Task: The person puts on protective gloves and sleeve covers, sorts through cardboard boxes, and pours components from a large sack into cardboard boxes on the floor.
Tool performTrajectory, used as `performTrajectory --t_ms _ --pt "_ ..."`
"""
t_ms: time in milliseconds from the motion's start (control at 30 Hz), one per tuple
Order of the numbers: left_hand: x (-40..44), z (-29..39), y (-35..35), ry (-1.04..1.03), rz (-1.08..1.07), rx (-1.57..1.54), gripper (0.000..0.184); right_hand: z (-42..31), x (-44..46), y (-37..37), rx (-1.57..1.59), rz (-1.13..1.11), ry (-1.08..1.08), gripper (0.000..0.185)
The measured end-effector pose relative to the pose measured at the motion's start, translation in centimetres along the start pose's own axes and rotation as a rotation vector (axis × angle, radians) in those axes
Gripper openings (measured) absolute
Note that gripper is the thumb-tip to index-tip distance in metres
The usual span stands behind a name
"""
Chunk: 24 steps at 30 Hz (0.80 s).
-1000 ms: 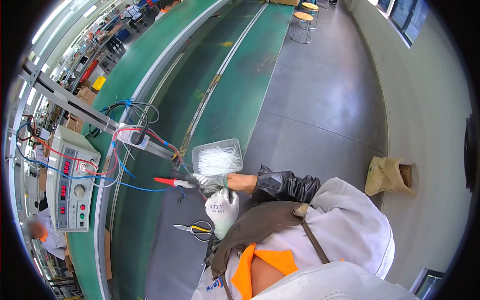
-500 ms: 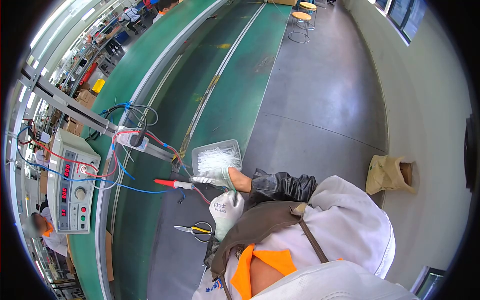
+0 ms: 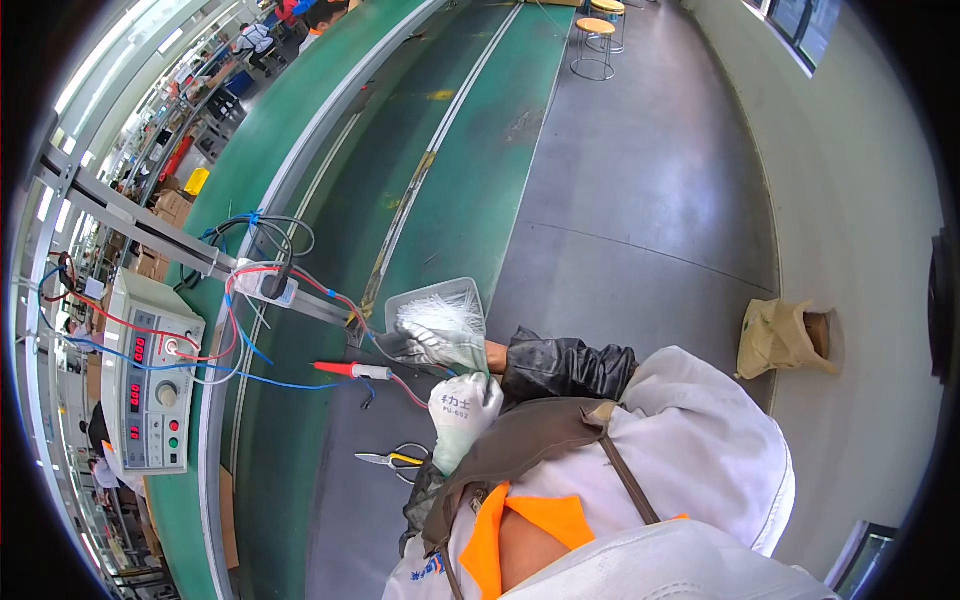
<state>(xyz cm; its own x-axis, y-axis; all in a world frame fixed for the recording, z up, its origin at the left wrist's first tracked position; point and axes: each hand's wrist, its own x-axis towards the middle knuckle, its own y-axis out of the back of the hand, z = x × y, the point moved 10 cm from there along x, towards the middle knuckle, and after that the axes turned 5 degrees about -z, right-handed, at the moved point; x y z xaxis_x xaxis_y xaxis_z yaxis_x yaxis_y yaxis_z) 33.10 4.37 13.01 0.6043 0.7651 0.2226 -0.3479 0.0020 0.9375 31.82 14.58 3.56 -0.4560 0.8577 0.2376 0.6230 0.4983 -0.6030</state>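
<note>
White strips (image 3: 440,314) seem to be what the right hand (image 3: 442,348) reaches for, calling for fine pinch; the left hand (image 3: 465,402) is curled, but what either holds I cannot tell.

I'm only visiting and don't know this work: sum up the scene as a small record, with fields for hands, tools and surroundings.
Right hand: gloved, overlapping the plastic tray's near side in view
Left hand: gloved, curled, close by the right hand; any grip is hidden
Tray contents: thin white strips
Scissors: lying left of the left hand in the picture
Meter: red digits lit
Floor: bag by the wall, stools farther off
</note>
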Motion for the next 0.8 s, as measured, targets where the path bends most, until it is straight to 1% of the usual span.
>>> performTrajectory --t_ms 33,133,267,300,400,433,533,667,800 --pt "0.0 0.0 0.0 -0.005 -0.001 0.002 0.02 -0.3 0.2 0.2 0.0 0.002 0.005 0.043" --pt "-0.1 -0.2 -0.6 0.012 -0.028 -0.008 0.021 1.4 0.3 0.3 0.315 0.007 -0.18 0.042" --pt "0.0 0.1 -0.1 -0.014 -0.01 0.019 0.022 3.9 -0.4 -1.2 0.739 0.004 -0.436 0.042" --pt "-0.1 0.0 -0.1 -0.013 -0.011 0.021 0.022 4.2 -0.6 -1.2 0.74 0.003 -0.436 0.042" --pt "-0.2 0.0 -0.5 -0.018 -0.027 0.015 0.022 3.2 -0.5 -0.9 0.676 -0.081 -0.234 0.053" --pt "-0.3 0.0 -0.5 -0.019 -0.028 0.016 0.022 3.2 -0.5 -1.0 0.678 -0.08 -0.232 0.053" --pt "-0.2 0.0 -0.5 -0.034 -0.028 0.024 0.022 3.6 -1.0 -1.2 0.739 0.039 -0.333 0.052" --pt "0.2 0.5 0.1 -0.035 -0.007 -0.016 0.021 0.8 -1.5 -3.4 0.816 0.198 -0.463 0.051" --pt "0.3 0.9 0.3 -0.054 0.01 -0.033 0.02 2.5 -1.7 -1.5 0.82 0.134 -0.413 0.053"
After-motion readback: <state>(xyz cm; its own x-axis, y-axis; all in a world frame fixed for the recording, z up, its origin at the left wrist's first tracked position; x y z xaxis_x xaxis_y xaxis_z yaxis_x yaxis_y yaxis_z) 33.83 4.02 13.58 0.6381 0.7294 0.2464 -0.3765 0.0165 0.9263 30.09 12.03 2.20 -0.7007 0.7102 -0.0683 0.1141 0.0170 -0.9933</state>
